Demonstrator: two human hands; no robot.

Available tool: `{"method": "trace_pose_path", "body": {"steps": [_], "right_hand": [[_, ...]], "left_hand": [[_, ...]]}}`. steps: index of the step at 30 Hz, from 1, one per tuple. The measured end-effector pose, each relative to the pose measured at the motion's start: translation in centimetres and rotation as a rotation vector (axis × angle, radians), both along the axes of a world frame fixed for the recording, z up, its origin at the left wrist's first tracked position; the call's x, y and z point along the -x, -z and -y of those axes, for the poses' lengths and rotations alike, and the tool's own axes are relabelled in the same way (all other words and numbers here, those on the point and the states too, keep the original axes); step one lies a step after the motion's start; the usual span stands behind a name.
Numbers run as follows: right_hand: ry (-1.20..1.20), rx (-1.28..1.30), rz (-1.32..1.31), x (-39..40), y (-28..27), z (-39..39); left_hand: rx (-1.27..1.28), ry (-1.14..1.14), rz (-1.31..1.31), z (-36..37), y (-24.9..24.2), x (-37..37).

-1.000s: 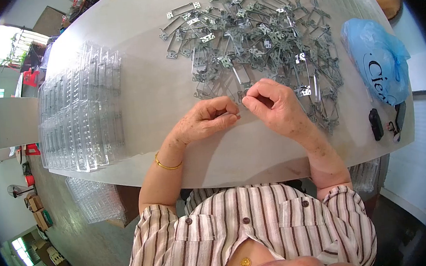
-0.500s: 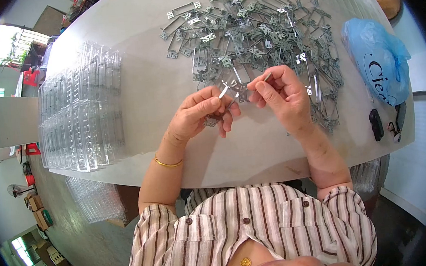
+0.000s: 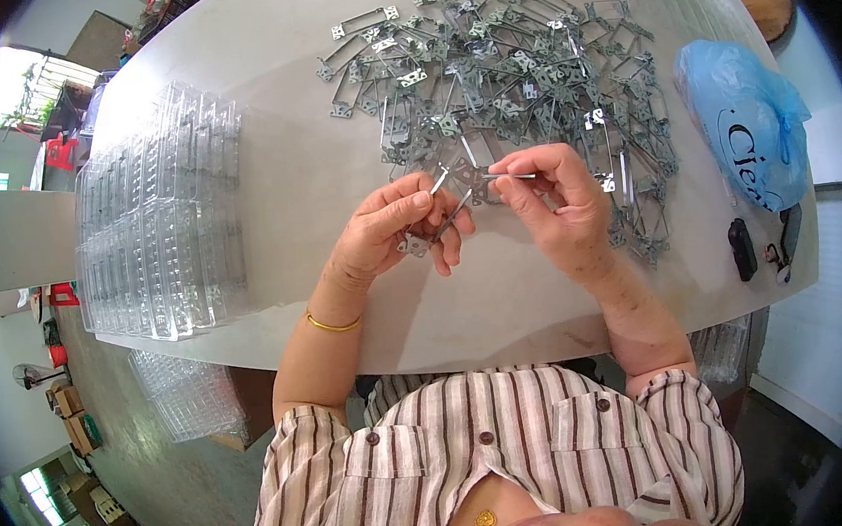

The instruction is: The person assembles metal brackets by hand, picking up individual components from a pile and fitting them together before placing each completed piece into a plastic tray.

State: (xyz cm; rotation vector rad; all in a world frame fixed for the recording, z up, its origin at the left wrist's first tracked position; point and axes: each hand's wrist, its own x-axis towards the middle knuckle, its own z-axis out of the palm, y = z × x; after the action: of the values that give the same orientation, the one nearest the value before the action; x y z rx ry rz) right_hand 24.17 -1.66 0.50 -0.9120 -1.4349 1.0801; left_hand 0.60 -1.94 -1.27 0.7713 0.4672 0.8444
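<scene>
My left hand (image 3: 396,223) is closed around a metal bracket (image 3: 414,245) whose thin arms stick out past the fingertips; part of it is hidden in the palm. Between thumb and fingers my right hand (image 3: 557,203) pinches a slim metal strip (image 3: 513,176), lying roughly level and pointing toward the left hand. A small gap separates the two hands. Just beyond them spreads a large heap of metal brackets (image 3: 495,69), grey-green and shiny, with flat punched end plates joined by thin bars.
Clear plastic trays (image 3: 160,214) are stacked at the table's left. On the right lie a blue plastic bag (image 3: 746,124) and a small black object (image 3: 742,249). More clear trays (image 3: 192,390) sit below the left table edge. The white table (image 3: 284,155) has a curved edge.
My right hand has lowered slightly and turned the strip from slanting upward to nearly level. In my left hand the bracket has rotated, showing its end plate and arm more clearly.
</scene>
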Motion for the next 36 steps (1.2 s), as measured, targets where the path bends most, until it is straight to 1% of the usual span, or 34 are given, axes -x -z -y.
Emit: {"method": "trace_pose_path", "body": {"steps": [2,6,8,11,15,17,18,19,20,21,23,24,26,27,28,29,31,33,35,36], "right_hand": [[-0.006,-0.093,0.102,-0.1,0.1,-0.1],[0.012,-0.145,0.157,0.0,0.2,-0.1],[0.043,-0.202,0.245,0.0,0.0,-0.2],[0.081,-0.275,0.284,0.1,0.2,-0.2],[0.109,-0.306,0.341,-0.1,0.2,-0.2],[0.046,-0.168,0.514,-0.7,-0.2,0.0],[0.046,-0.167,0.514,-0.7,0.0,0.0],[0.030,-0.115,0.497,-0.6,0.2,-0.1],[0.013,-0.063,0.479,-0.5,0.4,-0.1],[0.015,-0.062,0.479,-0.5,-0.1,-0.1],[-0.147,0.368,0.324,-0.5,-1.7,0.0],[-0.146,0.369,0.324,-0.5,-1.7,0.0],[-0.246,0.532,0.141,-0.5,-1.7,-0.2],[-0.246,0.532,0.141,-0.5,-1.6,-0.3],[-0.258,0.558,0.087,-0.4,-1.3,-0.3],[-0.269,0.583,0.033,-0.4,-1.2,-0.3],[-0.276,0.597,0.011,-0.4,-1.4,-0.4],[-0.284,0.609,-0.009,-0.5,-1.5,-0.5],[-0.389,0.755,-0.129,-0.8,-1.5,-0.9],[-0.389,0.756,-0.129,-0.9,-1.2,-1.0]], "left_hand": [[0.002,-0.018,-0.019,0.0,0.0,0.0],[-0.010,-0.012,-0.019,0.0,0.3,0.1],[-0.019,-0.012,-0.022,0.0,0.3,0.1],[-0.018,-0.022,-0.034,0.1,0.3,0.0],[-0.096,-0.025,-0.072,0.1,0.4,-0.1],[-0.126,-0.021,-0.083,0.1,0.5,-0.1],[-0.181,-0.013,-0.149,0.0,0.6,0.1],[-0.235,-0.005,-0.215,0.0,0.6,0.1],[-0.235,-0.004,-0.215,0.0,0.6,0.2],[-0.247,-0.014,-0.226,0.0,0.5,0.2],[-0.257,-0.023,-0.235,0.1,0.3,0.0],[-0.273,-0.030,-0.270,0.2,0.0,-0.1],[-0.288,-0.037,-0.305,0.4,-0.2,-0.3],[-0.323,-0.031,-0.332,0.4,-0.2,-0.5],[-0.358,-0.025,-0.359,0.4,-0.2,-0.6],[-0.358,-0.024,-0.359,0.4,-0.3,-0.6],[-0.301,-0.010,-0.387,0.5,-0.5,-0.5],[-0.310,0.015,-0.377,0.4,0.0,-0.2],[-0.319,0.038,-0.367,0.2,0.6,0.2],[-0.354,0.066,-0.379,0.0,0.7,0.3]]}}
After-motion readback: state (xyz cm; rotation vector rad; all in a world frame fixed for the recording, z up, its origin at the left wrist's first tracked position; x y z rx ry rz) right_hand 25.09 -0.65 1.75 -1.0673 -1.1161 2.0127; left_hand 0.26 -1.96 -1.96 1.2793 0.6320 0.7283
